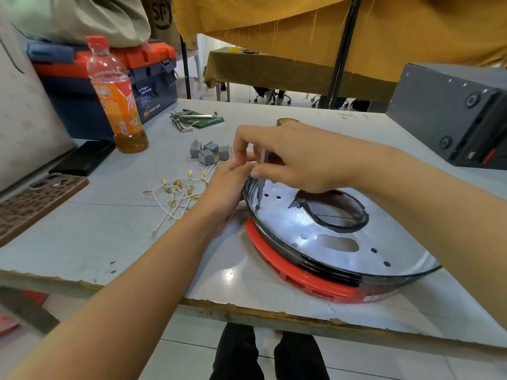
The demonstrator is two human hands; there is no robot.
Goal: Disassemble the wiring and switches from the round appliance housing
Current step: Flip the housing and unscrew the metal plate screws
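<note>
1. The housing [323, 237] lies right of centre on the table [109, 237], its metal plate facing up.
2. The right hand [290, 157] pinches a screwdriver [261, 176] upright, tip on a screw [258, 206] near the housing's left rim.
3. The left hand [227, 187] rests against that rim, fingers curled over the edge, steadying it.
4. Switches [210, 153] and wires [178, 193] already lie loose at centre left.
5. Step in hand: likely undoing this screw. Next: keep the tip seated, turn, then lift the screw clear.
</note>
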